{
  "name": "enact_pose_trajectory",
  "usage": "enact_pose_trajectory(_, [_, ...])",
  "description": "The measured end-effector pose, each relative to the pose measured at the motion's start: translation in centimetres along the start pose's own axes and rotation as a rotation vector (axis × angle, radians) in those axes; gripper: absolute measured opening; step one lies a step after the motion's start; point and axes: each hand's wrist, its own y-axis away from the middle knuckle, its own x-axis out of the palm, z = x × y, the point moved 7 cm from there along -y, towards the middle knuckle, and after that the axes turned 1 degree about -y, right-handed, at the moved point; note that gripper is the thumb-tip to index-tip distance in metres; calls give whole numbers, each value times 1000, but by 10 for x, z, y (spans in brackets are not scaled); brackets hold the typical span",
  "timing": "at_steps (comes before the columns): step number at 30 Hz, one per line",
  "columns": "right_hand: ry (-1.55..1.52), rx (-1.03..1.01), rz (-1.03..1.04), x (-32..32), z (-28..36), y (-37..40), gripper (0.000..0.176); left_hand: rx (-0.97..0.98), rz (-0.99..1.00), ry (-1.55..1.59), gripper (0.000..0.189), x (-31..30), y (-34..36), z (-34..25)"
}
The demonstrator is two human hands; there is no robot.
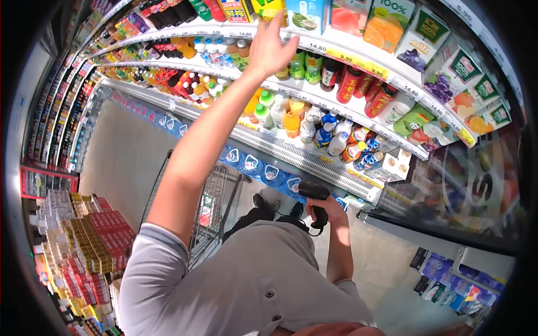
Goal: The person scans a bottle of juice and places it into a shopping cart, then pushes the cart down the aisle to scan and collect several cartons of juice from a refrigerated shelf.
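Observation:
My left arm stretches up to the drinks shelf, and my left hand (pixel 271 49) is in front of the top row with fingers extended. Its fingertips overlap a yellow carton (pixel 267 8) in this view. Just right of that carton stands a light blue carton (pixel 307 15), followed by a carton with a peach picture (pixel 348 17). Down at waist height my right hand (pixel 332 209) grips a black handheld barcode scanner (pixel 315 191) by its handle. Shelf price labels (pixel 317 47) run along the edge beneath the cartons.
Lower shelves hold red cans (pixel 349 84) and small bottles (pixel 291 123). Large water bottles (pixel 251 163) line the floor before the cooler. A wire shopping cart (pixel 212 224) stands at my left. Stacked boxed goods (pixel 92 235) rise at far left; a glass door (pixel 465 185) is at right.

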Motion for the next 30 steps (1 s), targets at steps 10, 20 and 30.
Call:
enact_pose_trajectory(10, [-24,-140,-190,-29,-4,59,18,-299,-158,-194,91,18,-124,-53])
enact_pose_trajectory(20, [-133,-66,-250,-59,-19,66,14,-217,-405,77,87,-6,-62,-47])
enact_pose_trajectory(30, [61,-24,-18,-23,10,42,17,-3,-472,570,81,-46,-7,-16])
